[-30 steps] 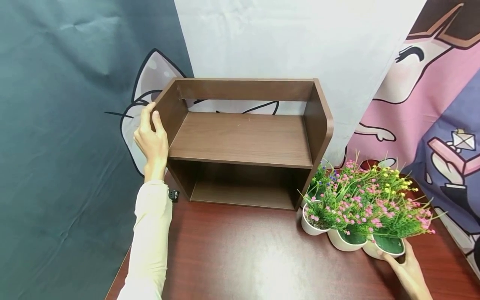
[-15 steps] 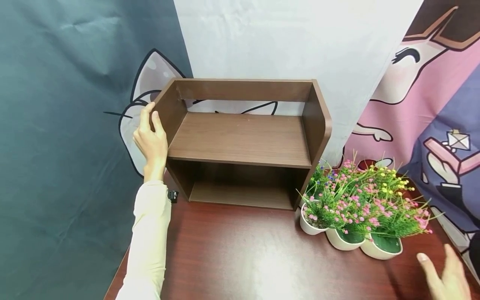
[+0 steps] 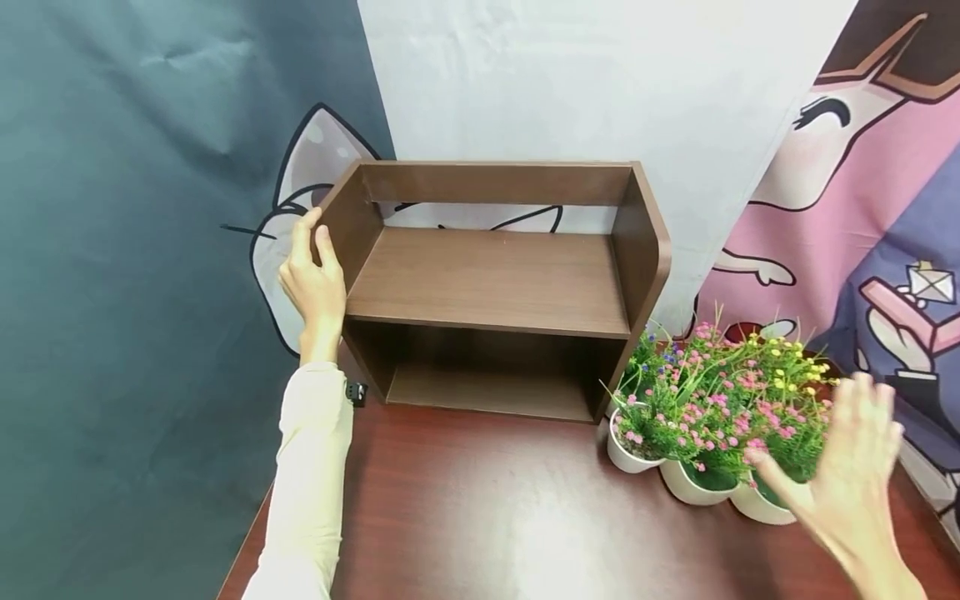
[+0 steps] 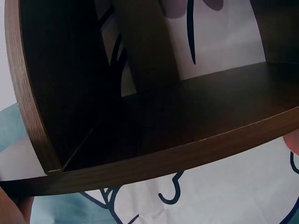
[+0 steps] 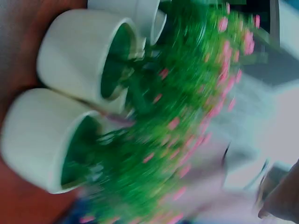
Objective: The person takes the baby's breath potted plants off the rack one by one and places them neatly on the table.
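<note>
My left hand (image 3: pixel 315 283) holds the left side panel of a dark brown two-tier wooden shelf (image 3: pixel 487 275), fingers at its upper front edge. The left wrist view shows the shelf's board edge (image 4: pixel 187 147) close up, with only bits of fingers at the borders. At the lower right, my right hand (image 3: pixel 851 475) is raised with fingers straight and spread, holding nothing. It covers part of the rightmost white flowerpot (image 3: pixel 761 504), which has pink artificial flowers. In the blurred right wrist view, white pots (image 5: pixel 70 51) with green foliage (image 5: pixel 173 93) stand side by side.
More potted flowers stand right of the shelf: a small white pot (image 3: pixel 630 450), a middle pot (image 3: pixel 697 487) and yellow blooms (image 3: pixel 787 367) behind. A small black object (image 3: pixel 356 393) sits by the shelf's left foot. Reddish-brown tabletop (image 3: pixel 480 492) lies in front; printed cloth (image 3: pixel 135 275) hangs around.
My right hand has let go of the rightmost flowerpot, drawn back to the lower right, then risen up and left with fingers spread. The left hand keeps its place on the shelf.
</note>
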A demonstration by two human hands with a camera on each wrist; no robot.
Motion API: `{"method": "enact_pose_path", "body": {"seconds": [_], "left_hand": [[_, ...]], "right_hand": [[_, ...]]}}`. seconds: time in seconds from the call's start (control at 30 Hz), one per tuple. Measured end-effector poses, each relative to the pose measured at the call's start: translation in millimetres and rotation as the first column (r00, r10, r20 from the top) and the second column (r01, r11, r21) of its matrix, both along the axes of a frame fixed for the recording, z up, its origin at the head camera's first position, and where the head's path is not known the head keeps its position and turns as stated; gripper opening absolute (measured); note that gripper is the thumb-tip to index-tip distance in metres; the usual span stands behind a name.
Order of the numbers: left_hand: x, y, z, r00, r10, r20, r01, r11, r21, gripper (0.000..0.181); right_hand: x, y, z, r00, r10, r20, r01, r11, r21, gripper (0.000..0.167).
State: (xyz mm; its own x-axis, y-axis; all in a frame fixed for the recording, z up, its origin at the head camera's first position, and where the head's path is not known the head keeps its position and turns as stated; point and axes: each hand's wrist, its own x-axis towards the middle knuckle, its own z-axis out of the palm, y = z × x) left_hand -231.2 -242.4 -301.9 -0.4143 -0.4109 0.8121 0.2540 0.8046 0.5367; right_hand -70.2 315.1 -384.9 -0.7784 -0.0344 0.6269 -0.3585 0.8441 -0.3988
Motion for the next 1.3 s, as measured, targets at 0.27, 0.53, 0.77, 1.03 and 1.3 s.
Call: {"method": "enact_pose_path", "body": {"seconds": [0.27, 0.53, 0.77, 1.03, 1.3], "left_hand": [[5.7, 2.6, -8.2, 0.998, -0.007, 0.064, 0.009, 1.0, -0.027, 0.028], [10.8, 0.9, -8.0, 0.991, -0.009, 0.132, 0.018, 0.997, -0.071, 0.037], [16.1, -2.5, 0.0, 0.954, -0.053, 0.294, 0.1, 0.984, -0.147, 0.053], [16.0, -5.4, 10.7, 0.917, -0.043, 0.397, 0.149, 0.959, -0.241, 0.05], [19.2, -3.7, 18.7, 0.848, -0.083, 0.523, 0.221, 0.953, -0.208, 0.061]], "right_hand": [[-17.8, -52, 21.3, 0.955, 0.285, -0.078, -0.246, 0.913, 0.326, 0.108], [-18.4, -87, 5.4, 0.911, 0.403, 0.086, -0.398, 0.805, 0.44, 0.106], [-25.1, -94, -0.2, 0.908, 0.408, 0.099, -0.408, 0.802, 0.437, 0.107], [-26.3, -89, -3.0, 0.913, 0.395, 0.104, -0.399, 0.804, 0.441, 0.11], [-21.7, -88, -4.5, 0.916, 0.387, 0.105, -0.393, 0.81, 0.435, 0.111]]}}
